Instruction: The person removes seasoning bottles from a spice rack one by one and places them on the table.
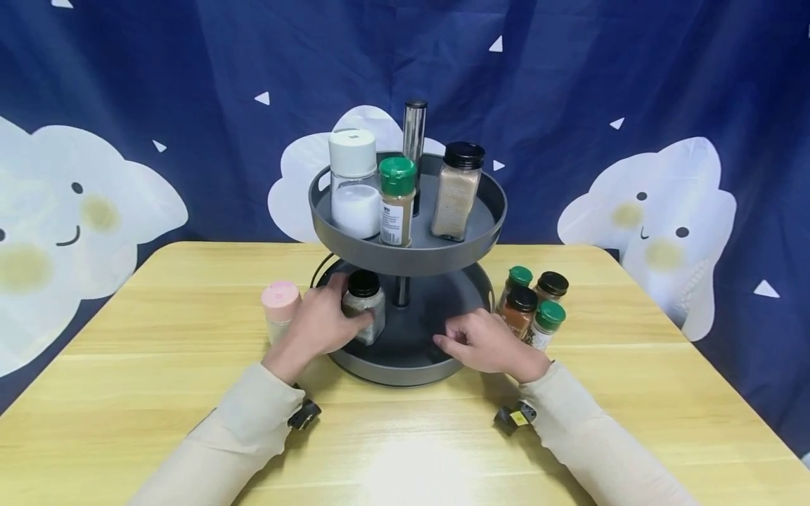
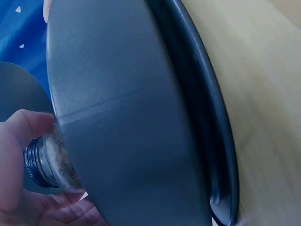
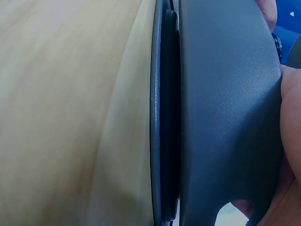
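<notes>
A two-tier dark grey turntable point(image 1: 405, 376) stands on the wooden table. On its lower tier, at the left, my left hand point(image 1: 323, 320) grips a glass jar point(image 1: 370, 320) with a black lid, thumb in front and fingers behind. The left wrist view catches the same jar point(image 2: 59, 160) lying between thumb and fingers, partly hidden by the tray wall. My right hand point(image 1: 477, 341) is at the right edge of the lower tier, fingers loosely curled, with no jar visible in it. In the right wrist view, that hand point(image 3: 291, 127) is right at the tray's rim point(image 3: 230, 108).
The upper tier point(image 1: 405, 260) carries a white-capped jar point(image 1: 354, 190), a green-capped bottle point(image 1: 395, 204) and a black-capped jar point(image 1: 457, 193). A pink-capped jar point(image 1: 280, 306) stands left of the turntable. Several spice jars point(image 1: 547, 320) cluster at its right, close to my right hand.
</notes>
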`<move>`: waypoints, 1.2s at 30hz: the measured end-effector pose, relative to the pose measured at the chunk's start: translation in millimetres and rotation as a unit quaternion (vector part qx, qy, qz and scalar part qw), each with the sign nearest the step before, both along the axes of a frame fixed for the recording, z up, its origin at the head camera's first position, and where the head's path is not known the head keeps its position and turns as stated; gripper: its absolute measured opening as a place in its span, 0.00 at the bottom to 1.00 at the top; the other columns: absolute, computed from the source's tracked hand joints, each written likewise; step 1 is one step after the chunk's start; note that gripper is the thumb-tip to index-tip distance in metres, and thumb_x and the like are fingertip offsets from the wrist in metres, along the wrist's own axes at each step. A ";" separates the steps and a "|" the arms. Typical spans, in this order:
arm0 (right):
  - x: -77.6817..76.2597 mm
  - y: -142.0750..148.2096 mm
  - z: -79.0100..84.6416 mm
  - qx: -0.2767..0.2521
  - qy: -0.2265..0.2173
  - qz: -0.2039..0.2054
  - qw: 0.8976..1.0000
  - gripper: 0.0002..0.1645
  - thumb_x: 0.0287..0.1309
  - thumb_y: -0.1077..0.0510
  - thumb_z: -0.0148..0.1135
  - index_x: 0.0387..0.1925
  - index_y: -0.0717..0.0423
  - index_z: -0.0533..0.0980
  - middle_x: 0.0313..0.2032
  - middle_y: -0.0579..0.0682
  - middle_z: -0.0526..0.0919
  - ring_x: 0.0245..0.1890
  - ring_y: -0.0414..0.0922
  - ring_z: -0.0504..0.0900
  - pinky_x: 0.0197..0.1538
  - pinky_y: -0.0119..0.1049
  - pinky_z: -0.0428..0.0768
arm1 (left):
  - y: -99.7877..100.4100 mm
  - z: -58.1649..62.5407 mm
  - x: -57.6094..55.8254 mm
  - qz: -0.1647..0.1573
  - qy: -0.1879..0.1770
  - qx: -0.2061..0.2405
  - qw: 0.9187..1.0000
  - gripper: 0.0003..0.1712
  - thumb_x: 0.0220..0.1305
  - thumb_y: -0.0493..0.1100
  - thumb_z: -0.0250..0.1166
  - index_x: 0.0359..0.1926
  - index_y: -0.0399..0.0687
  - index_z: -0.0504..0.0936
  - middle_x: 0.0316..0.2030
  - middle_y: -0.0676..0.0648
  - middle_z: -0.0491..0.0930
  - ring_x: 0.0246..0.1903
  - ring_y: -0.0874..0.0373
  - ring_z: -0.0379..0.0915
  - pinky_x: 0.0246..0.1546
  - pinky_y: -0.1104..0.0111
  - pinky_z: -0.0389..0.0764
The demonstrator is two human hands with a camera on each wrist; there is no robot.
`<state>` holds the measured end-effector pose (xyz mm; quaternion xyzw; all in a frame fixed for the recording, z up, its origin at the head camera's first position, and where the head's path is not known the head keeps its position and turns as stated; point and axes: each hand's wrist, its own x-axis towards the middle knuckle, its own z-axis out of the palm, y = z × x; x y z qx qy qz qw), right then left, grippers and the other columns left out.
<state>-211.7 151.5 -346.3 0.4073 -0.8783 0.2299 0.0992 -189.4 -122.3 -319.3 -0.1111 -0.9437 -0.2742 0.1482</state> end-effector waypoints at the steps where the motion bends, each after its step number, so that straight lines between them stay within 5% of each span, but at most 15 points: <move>1: 0.1 0.4 0.0 -0.001 -0.001 0.002 1.000 0.25 0.58 0.52 0.61 0.09 0.42 0.62 0.09 0.33 0.58 0.11 0.30 0.60 0.13 0.24 0.54 | 0.2 0.0 0.4 -0.002 0.000 -0.004 1.000 0.38 0.51 0.57 0.68 0.54 0.35 0.70 0.39 0.33 0.81 0.38 0.39 0.79 0.38 0.50 0.80; 13: -1.8 1.6 0.3 -0.015 0.001 0.016 1.000 0.25 0.57 0.54 0.62 0.08 0.44 0.62 0.09 0.34 0.58 0.11 0.31 0.59 0.14 0.24 0.53 | -2.9 2.3 2.8 -0.014 -0.012 -0.010 1.000 0.34 0.50 0.56 0.69 0.48 0.34 0.73 0.37 0.34 0.82 0.37 0.41 0.79 0.35 0.52 0.81; 36: -1.7 -1.1 -4.5 -0.027 0.016 0.023 0.999 0.24 0.56 0.56 0.62 0.09 0.45 0.64 0.09 0.36 0.60 0.10 0.31 0.60 0.13 0.25 0.56 | -5.1 -0.5 10.7 -0.009 -0.064 -0.015 0.998 0.40 0.57 0.59 0.64 0.58 0.34 0.67 0.42 0.32 0.81 0.41 0.41 0.78 0.39 0.51 0.80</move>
